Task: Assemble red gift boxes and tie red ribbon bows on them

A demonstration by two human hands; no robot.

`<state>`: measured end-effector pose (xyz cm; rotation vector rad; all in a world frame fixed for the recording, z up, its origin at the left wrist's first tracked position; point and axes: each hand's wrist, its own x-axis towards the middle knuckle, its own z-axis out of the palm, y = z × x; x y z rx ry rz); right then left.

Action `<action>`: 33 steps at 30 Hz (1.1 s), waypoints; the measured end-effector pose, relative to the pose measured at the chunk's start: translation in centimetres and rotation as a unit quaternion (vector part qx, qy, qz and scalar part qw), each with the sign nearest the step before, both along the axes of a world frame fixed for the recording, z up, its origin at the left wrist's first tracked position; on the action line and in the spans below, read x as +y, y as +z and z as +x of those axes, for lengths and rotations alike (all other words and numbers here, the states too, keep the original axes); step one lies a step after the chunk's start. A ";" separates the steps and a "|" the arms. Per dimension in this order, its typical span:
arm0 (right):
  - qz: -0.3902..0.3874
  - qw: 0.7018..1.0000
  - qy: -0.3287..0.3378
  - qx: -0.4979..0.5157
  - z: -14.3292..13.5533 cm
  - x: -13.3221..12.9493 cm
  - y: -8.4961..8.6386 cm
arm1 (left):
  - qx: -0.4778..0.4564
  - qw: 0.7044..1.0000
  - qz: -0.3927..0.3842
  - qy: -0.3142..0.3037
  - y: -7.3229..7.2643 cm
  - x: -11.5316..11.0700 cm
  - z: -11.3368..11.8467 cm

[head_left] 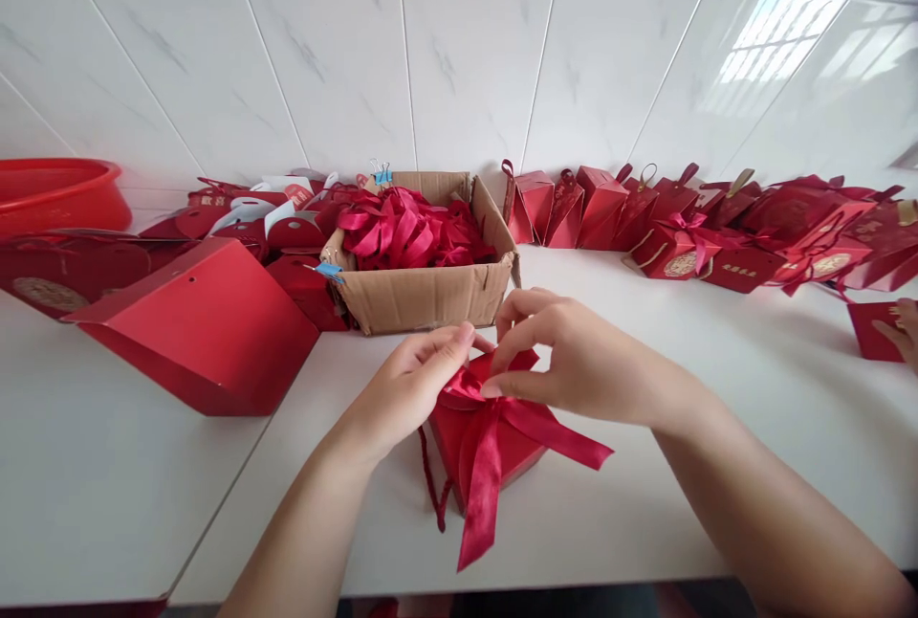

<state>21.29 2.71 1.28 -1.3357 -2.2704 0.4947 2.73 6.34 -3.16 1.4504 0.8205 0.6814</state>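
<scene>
A small red box [522, 453] sits on the white table near its front edge, with a shiny red ribbon [482, 494] on its top. Two ribbon tails spread out, one toward the front and one to the right. My left hand [423, 374] is closed on the ribbon's looped part at the box's upper left. From the right, my right hand [549, 350] pinches the ribbon at its middle with thumb and finger. A dark red cord [432, 484] hangs at the box's left side.
Behind my hands stands a cardboard box [423, 300] full of red ribbons. A large red box [207, 326] lies left, near a red basin [61, 197]. Red gift boxes [602, 207] line the wall. At the far right, another person's hand [905, 331] touches a red box.
</scene>
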 end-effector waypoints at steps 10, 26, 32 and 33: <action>0.043 0.995 0.025 -0.082 -1.6 -0.6 -0.6 | -0.008 0.998 0.062 0.019 -0.6 0.3 0.5; 0.020 0.995 0.019 -0.092 -1.9 -0.4 -0.9 | 0.036 0.989 0.138 0.046 -0.9 0.8 0.3; 0.018 0.994 0.005 -0.107 -1.9 -0.5 -0.9 | 0.034 0.991 0.121 0.036 -0.9 0.8 0.4; 0.016 0.994 0.000 -0.110 -1.8 -0.6 -0.7 | 0.030 0.993 0.109 0.031 -0.9 0.7 0.4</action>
